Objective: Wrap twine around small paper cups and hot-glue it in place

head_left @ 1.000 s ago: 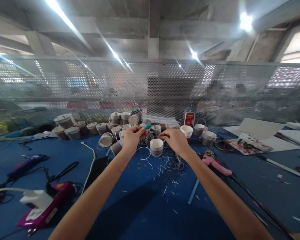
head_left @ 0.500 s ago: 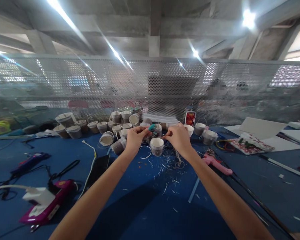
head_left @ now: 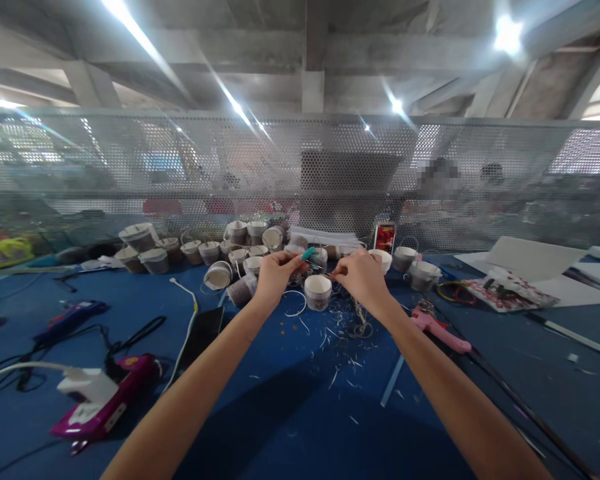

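Note:
In the head view, my left hand (head_left: 276, 273) is closed around a small teal-handled tool (head_left: 309, 254) with a thin dark metal end (head_left: 316, 266) pointing right. I cannot make out its exact kind. My right hand (head_left: 363, 275) pinches a tiny brownish piece at its fingertips, close to that metal end. Just below and between the hands stands a small white-lined grey bucket (head_left: 318, 293), upright on the blue table (head_left: 290, 407). A white loop of cord (head_left: 294, 304) lies left of this bucket.
Several similar small buckets (head_left: 209, 253) crowd the back left. A pink glue gun (head_left: 440, 331) lies right of my forearm, a black phone (head_left: 200, 339) left. A purple power strip (head_left: 111, 403) with cables sits front left. White scraps litter the middle. A perforated screen (head_left: 260, 167) closes the back.
The whole view has shifted slightly, so everything sits a little further right. Between my hands, the metal end of the tool now shows more clearly. Both grips look the same.

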Motion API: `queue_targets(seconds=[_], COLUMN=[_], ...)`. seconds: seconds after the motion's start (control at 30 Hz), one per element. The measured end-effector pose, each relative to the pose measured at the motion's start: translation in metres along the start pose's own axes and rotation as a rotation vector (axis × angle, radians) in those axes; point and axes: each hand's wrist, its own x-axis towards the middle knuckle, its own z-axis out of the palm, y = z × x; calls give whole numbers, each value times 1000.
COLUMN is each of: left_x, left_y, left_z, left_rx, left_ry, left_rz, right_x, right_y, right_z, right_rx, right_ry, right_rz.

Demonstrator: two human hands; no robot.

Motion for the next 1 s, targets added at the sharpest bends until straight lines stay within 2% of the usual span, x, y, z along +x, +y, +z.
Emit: queue_targets(seconds=[0.2, 0.4, 0.6, 0.7, 0.8, 1.0], left_x=[0, 2, 1, 2, 3, 3], left_y=[1, 1, -2, -4, -5, -5], left_z=[0, -1, -1, -1, -2, -2], left_rx=[-2, -17, -23, -7, -11, -22], left_ry=[-22, 7, 2, -12, -10, -12], left_rz=[26, 33, 14, 17, 25, 29], right_x=[0, 0, 0, 0, 0, 2], right_y=[3, 2, 0, 0, 0, -2], right_z=[3, 2, 3, 4, 3, -4], right_rx=[30, 7, -16, -19, 4, -12], right_ry=[34, -77, 38, 54, 19, -130], right_rz=[-11, -16, -30, -27, -28, 7])
